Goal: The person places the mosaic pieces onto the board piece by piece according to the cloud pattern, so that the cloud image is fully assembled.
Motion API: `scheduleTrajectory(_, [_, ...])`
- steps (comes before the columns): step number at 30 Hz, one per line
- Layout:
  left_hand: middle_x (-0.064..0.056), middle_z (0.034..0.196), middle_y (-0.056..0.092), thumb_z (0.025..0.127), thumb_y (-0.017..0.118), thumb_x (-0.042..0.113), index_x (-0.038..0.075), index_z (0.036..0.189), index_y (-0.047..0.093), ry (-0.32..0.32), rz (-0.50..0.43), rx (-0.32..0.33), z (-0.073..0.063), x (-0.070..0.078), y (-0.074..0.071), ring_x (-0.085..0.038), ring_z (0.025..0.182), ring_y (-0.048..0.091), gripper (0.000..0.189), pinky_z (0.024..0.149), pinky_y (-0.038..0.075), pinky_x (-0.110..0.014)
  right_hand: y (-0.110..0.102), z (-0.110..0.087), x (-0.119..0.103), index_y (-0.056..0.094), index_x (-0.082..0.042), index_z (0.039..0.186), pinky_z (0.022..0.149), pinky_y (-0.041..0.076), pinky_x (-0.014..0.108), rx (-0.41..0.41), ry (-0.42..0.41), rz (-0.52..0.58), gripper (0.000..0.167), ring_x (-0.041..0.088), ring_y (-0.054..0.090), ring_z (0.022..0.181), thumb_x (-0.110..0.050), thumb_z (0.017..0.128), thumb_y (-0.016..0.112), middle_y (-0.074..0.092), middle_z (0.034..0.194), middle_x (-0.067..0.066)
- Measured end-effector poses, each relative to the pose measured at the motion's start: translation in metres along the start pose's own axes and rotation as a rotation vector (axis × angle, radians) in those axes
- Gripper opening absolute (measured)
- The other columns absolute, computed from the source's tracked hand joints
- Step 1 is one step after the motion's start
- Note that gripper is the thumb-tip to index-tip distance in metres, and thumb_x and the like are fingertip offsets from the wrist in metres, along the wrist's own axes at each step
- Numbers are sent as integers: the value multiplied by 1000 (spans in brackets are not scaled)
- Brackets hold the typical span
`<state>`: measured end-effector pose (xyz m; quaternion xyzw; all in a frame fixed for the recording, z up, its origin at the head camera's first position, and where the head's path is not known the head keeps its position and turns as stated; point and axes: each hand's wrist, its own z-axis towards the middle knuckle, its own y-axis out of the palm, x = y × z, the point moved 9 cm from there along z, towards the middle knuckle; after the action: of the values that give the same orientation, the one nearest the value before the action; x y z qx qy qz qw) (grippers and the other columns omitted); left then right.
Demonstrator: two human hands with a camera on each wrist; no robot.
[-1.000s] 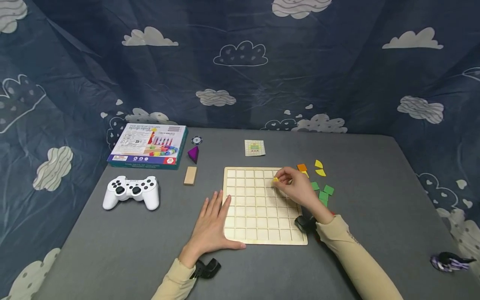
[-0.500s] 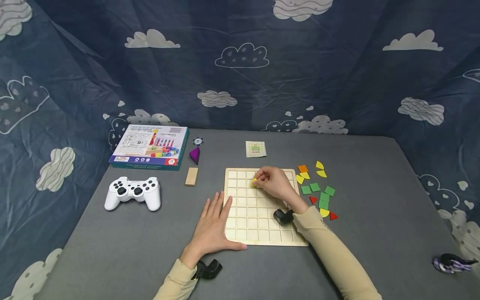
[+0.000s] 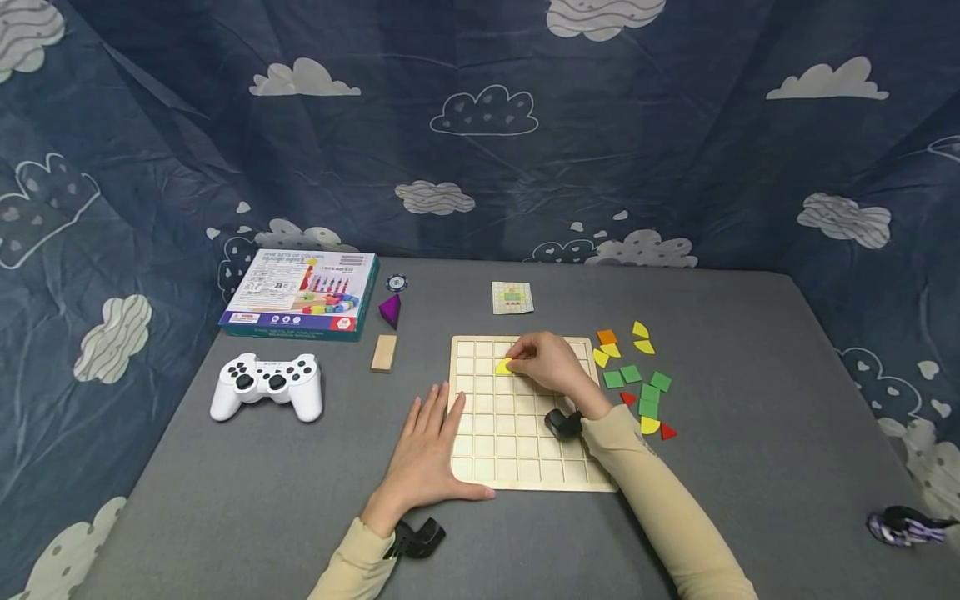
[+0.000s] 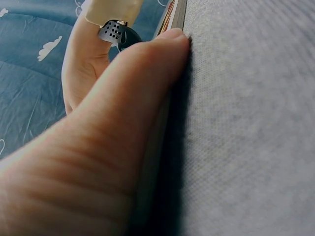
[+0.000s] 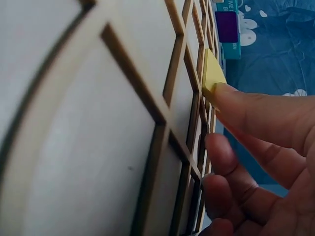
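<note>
A pale wooden grid board lies on the grey table. Over its upper middle squares, my right hand pinches a yellow rounded-edge tile between thumb and fingers. In the right wrist view this tile stands right at the grid ridges, its lower end under the thumb tip. My left hand rests with spread fingers along the board's left edge, its thumb against the front left corner. The left wrist view shows the thumb extended along the board's edge. To the right lie loose green tiles, yellow tiles and red triangles.
An orange tile lies beyond the yellow ones. Behind the board is a pattern card. On the left are a box, a white game controller, a poker chip, a purple pyramid and a wooden block.
My right hand has carried the yellow tile leftward from the board's right part to its upper middle; in the last half second it barely shifts. My left hand keeps its place.
</note>
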<state>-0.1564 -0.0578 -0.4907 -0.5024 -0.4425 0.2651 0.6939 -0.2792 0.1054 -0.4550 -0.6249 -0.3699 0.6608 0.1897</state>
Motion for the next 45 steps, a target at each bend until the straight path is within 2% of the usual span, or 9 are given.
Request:
scheduleTrajectory(7, [-19, 156, 5, 56, 64, 83, 6, 152, 16, -6, -3, -7, 0, -1, 0, -28, 143, -2, 133, 113, -2, -42, 0, 2, 3, 76, -12, 84, 63, 41, 31, 8, 21, -45, 5, 15, 54, 64, -16, 80, 77, 64, 70, -6])
scheduleTrajectory(13, [-19, 156, 4, 56, 65, 82, 6, 152, 15, -8, -4, -16, 0, 0, 0, -28, 143, -2, 133, 113, -3, -42, -3, -3, 5, 75, -10, 91, 63, 40, 31, -35, -16, 34, 9, 16, 52, 66, -14, 82, 75, 63, 73, -2])
scheduleTrajectory(16, [-19, 156, 5, 56, 65, 82, 5, 152, 15, -7, -5, -15, 0, 0, 0, -28, 143, -2, 133, 113, -3, -42, -13, -6, 12, 74, -8, 96, 62, 41, 32, -19, -25, 76, 14, 18, 53, 67, -14, 84, 73, 63, 77, 0])
scheduleTrajectory(20, [-20, 156, 5, 55, 65, 82, 5, 152, 16, 2, -1, -2, 1, 1, -1, -29, 143, 0, 133, 113, -2, -43, -40, -10, 31, 73, -5, 100, 59, 43, 33, 71, -4, 78, 18, 21, 55, 68, -17, 87, 71, 66, 81, 5])
scheduleTrajectory(26, [-20, 156, 6, 55, 65, 82, 5, 152, 16, -1, -5, -11, 0, 0, 0, -29, 143, -1, 133, 113, -2, -43, -85, -18, 70, 71, 0, 99, 60, 48, 40, 226, 85, 10, 25, 25, 59, 74, -23, 88, 69, 67, 85, 11])
scheduleTrajectory(29, [-19, 156, 5, 56, 65, 83, 6, 152, 15, -4, -5, -15, 0, 0, 0, -29, 143, -2, 133, 113, -2, -43, -100, -20, 87, 70, 0, 98, 60, 47, 41, 254, 160, -37, 31, 26, 59, 73, -28, 87, 69, 66, 86, 13])
scheduleTrajectory(37, [-19, 156, 6, 56, 65, 82, 5, 152, 16, 2, -11, -2, 0, 1, 0, -29, 143, 0, 133, 113, -2, -42, -113, -24, 114, 66, -2, 95, 58, 41, 37, 203, 372, -201, 41, 28, 55, 73, -41, 85, 70, 63, 91, 15])
scheduleTrajectory(41, [-20, 156, 6, 56, 65, 82, 5, 152, 16, 6, -2, 1, 0, 1, 0, -30, 143, 1, 133, 113, -2, -42, -111, -24, 120, 67, -3, 92, 56, 41, 36, 188, 428, -229, 42, 28, 55, 72, -43, 82, 71, 64, 92, 15])
scheduleTrajectory(45, [-20, 156, 6, 56, 65, 82, 5, 152, 16, 6, -1, 3, 0, 1, 0, -30, 143, 1, 133, 113, -2, -43, -109, -21, 124, 69, -3, 92, 57, 41, 36, 183, 449, -219, 42, 28, 55, 72, -43, 80, 73, 64, 94, 15])
